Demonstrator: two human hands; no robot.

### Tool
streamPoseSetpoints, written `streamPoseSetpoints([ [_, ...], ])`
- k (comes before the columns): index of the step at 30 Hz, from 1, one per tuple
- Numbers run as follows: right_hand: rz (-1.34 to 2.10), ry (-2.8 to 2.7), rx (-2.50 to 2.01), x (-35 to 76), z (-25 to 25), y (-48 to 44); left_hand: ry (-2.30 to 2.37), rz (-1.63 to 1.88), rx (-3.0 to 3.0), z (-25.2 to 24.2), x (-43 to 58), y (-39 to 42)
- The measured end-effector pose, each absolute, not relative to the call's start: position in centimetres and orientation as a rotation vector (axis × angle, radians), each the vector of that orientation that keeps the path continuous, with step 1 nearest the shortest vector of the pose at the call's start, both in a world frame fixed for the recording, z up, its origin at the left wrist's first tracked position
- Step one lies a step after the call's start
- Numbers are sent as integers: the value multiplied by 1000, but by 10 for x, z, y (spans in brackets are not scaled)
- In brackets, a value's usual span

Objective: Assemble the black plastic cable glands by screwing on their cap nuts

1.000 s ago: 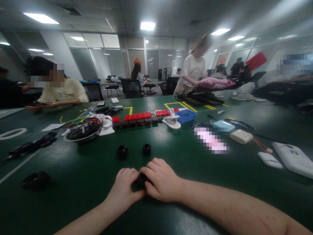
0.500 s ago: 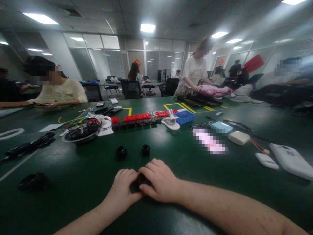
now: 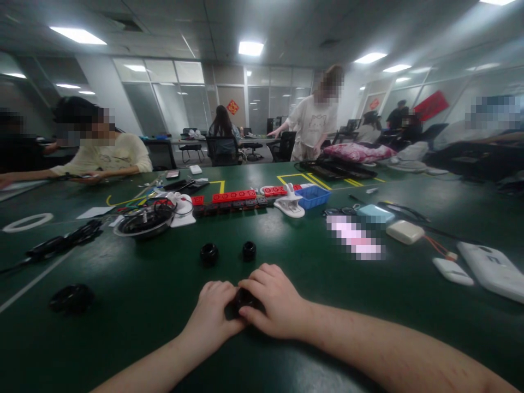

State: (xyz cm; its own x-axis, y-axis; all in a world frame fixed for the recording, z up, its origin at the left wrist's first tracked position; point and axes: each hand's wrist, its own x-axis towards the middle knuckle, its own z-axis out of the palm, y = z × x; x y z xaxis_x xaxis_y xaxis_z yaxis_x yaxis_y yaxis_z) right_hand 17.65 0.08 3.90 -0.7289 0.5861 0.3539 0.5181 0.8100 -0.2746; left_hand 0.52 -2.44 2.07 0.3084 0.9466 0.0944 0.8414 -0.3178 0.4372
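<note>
A black ring-shaped object (image 3: 244, 298) sits low over the green table between my hands, partly covered by them. My left hand (image 3: 216, 311) curls round its left side, with the thumb at the near edge. Around the right side are the fingers and thumb of my right hand (image 3: 274, 300). Two similar black rings stand just beyond my hands, one at the left (image 3: 209, 254) and a smaller one at the right (image 3: 249, 250). Another, larger black coil (image 3: 71, 298) lies at the far left.
Behind the rings stand a metal bowl (image 3: 145, 222) with cables, a row of red blocks (image 3: 234, 196), a white clip (image 3: 290, 204) and a blue basket (image 3: 313, 196). A white device (image 3: 491, 268) lies right. People are around the table.
The view has shifted slightly, so the table items appear further right. My hands keep their hold on the black ring. The standing person across the table has straightened and stretched out an arm.
</note>
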Motion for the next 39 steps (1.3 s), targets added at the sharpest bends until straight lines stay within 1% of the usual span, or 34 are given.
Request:
streamPoseSetpoints([
  [9,256,-2564,-795,169,43,-2,1576,482,2264,20,2,-26],
  [15,263,-2574,-733,165,43,-4,1645,407,2258,21,2,-25],
  [23,167,-2542,-600,162,36,-7,1638,482,2263,11,2,-21],
  [28,103,-2587,-506,162,33,-10,1631,468,2301,11,4,-20],
  [39,91,-2619,-440,167,33,-14,1640,477,2290,16,3,-23],
])
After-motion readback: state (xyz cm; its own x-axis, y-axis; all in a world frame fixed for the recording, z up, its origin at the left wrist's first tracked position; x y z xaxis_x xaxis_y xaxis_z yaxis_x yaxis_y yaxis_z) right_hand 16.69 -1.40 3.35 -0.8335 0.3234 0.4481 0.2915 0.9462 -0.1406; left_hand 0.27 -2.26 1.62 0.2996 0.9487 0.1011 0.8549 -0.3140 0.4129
